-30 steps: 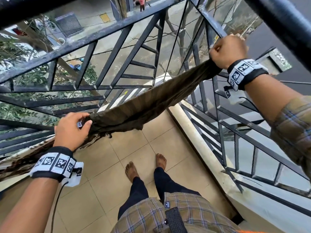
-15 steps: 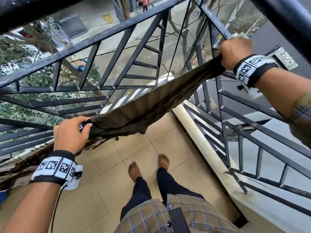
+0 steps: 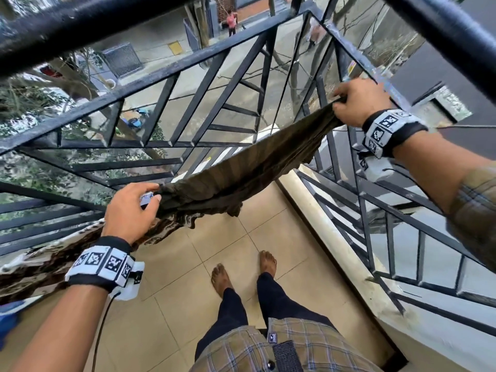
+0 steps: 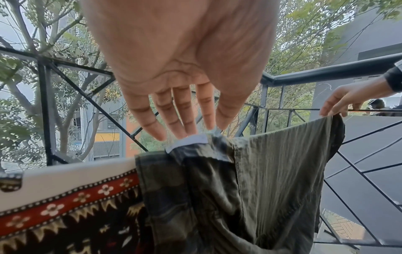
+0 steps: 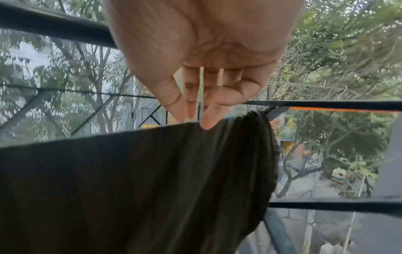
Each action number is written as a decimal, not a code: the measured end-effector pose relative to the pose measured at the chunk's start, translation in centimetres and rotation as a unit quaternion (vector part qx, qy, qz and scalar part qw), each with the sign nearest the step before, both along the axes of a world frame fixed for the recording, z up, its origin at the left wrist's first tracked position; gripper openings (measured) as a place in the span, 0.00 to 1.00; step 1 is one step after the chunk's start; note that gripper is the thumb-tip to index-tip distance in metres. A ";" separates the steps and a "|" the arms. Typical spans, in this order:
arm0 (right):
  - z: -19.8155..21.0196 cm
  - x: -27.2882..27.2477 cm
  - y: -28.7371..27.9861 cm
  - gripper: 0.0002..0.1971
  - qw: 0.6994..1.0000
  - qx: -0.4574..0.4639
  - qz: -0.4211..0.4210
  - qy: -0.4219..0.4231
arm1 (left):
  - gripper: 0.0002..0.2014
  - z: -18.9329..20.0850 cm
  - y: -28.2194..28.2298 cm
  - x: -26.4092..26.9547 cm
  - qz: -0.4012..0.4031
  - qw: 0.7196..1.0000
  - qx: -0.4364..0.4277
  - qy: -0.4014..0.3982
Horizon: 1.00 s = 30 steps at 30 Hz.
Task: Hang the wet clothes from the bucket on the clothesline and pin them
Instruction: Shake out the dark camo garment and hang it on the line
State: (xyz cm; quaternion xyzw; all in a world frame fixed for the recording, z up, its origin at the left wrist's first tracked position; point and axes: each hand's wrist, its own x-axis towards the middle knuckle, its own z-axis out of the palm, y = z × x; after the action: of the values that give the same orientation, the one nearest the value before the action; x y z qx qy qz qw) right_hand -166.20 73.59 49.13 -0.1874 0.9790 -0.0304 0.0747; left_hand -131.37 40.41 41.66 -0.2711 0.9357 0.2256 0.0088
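Clothesline (image 5: 339,109) carries two items: olive-green garment (image 3: 241,170) draped over it, hanging down both sides, and patterned brown-and-white cloth (image 4: 65,202) just left, edges overlapping. White clothespin (image 4: 191,140) sits on the garment's left top edge. Line mostly hidden under fabric.

Railing bars (image 3: 188,108) close behind hung cloth (image 3: 241,173)

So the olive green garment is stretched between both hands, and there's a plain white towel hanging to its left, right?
Not quite: the cloth hanging to the left of the olive green garment is patterned, with a red flowered band and dark zigzags below a white edge, as the left wrist view shows. The left hand and right hand do stretch the garment.
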 end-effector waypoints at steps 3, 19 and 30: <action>0.6 2.7 -1.6 0.15 0.998 -0.057 -0.015 -0.029 | 0.10 1.1 -0.4 0.8 0.005 1.000 0.017 0.019; 8.7 23.5 -19.8 0.09 0.948 -0.120 0.286 -0.064 | 0.10 11.7 -2.6 14.4 0.038 0.987 0.023 0.154; 8.7 43.3 -22.7 0.09 0.838 -0.130 0.511 -0.138 | 0.11 12.8 7.1 35.7 0.253 0.941 0.020 0.226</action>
State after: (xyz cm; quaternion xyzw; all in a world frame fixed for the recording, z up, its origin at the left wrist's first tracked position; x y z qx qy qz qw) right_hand -122.88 50.88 57.82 -0.6632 0.7103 -0.1409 0.1892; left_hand -95.62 47.49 54.49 -0.4404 0.8091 0.2943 -0.2546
